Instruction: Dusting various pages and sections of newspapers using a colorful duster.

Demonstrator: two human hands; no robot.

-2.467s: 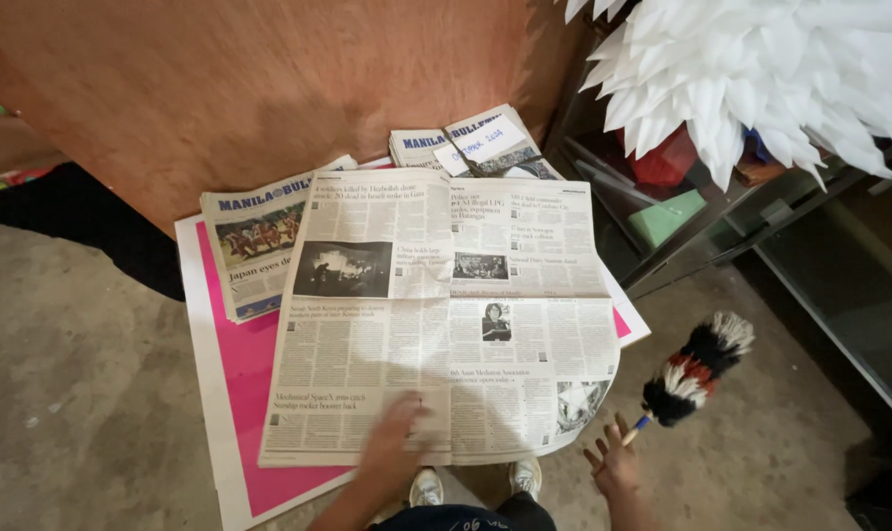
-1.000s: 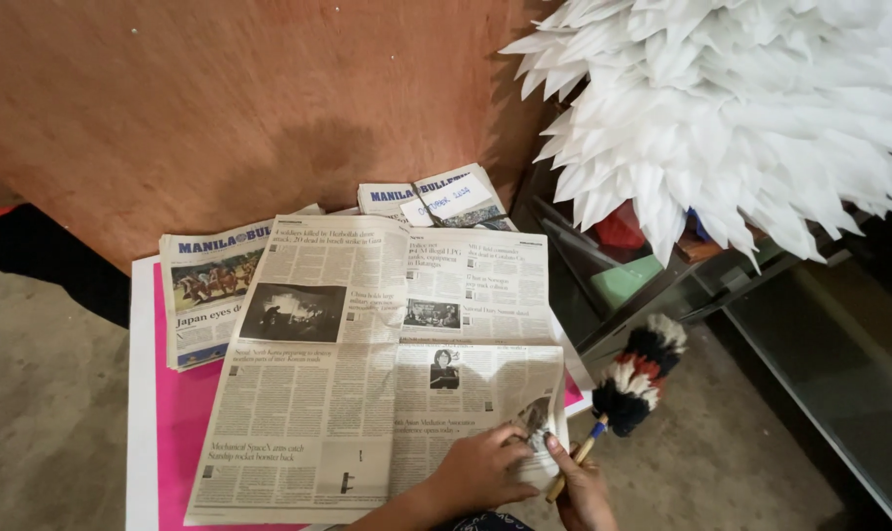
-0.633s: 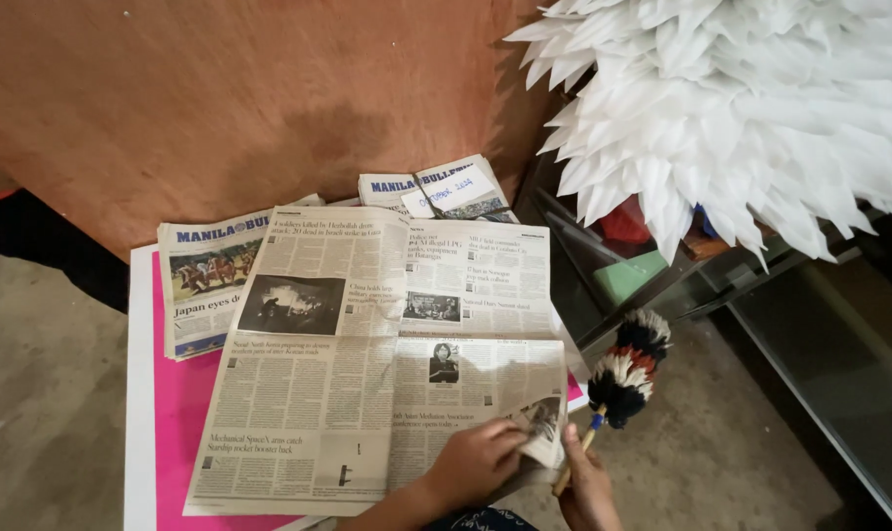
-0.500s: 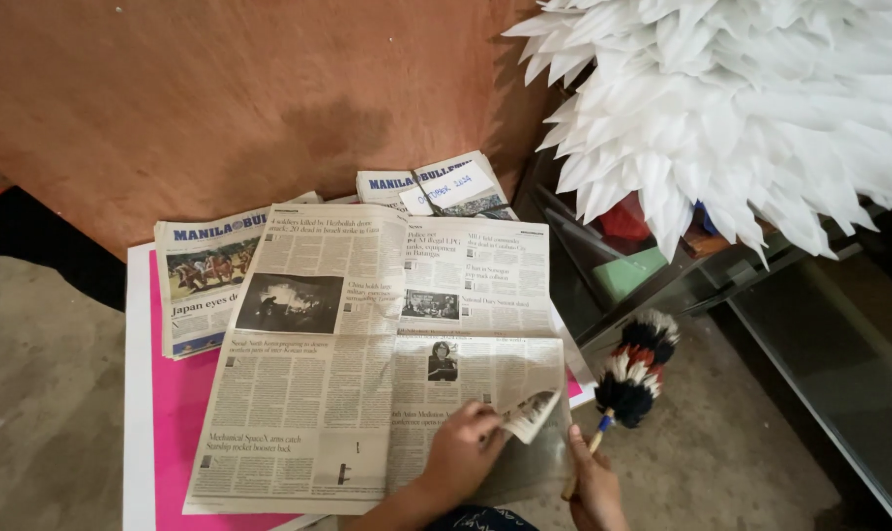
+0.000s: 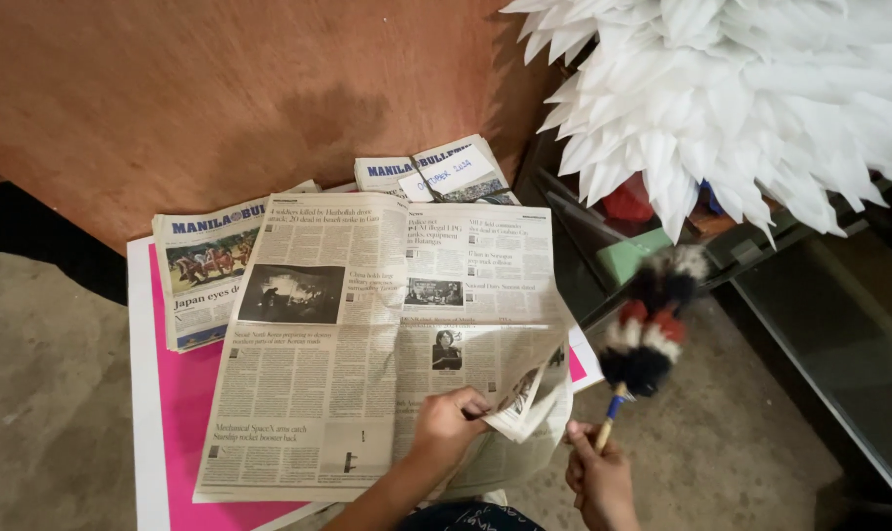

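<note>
My left hand [image 5: 446,425] pinches up the lower right corner of the open newspaper [image 5: 367,334], spread over a pink sheet [image 5: 176,413] on the concrete floor [image 5: 43,393]. My right hand [image 5: 598,477] grips the feather duster [image 5: 648,329] handle, its blurred head raised beside the paper's right edge.

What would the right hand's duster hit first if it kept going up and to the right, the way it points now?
From the right hand, the feather duster points up-right toward the dark metal shelf with the green block. It would probably meet the shelf edge first, though depth is unclear; the white feathered piece hangs above.
</note>
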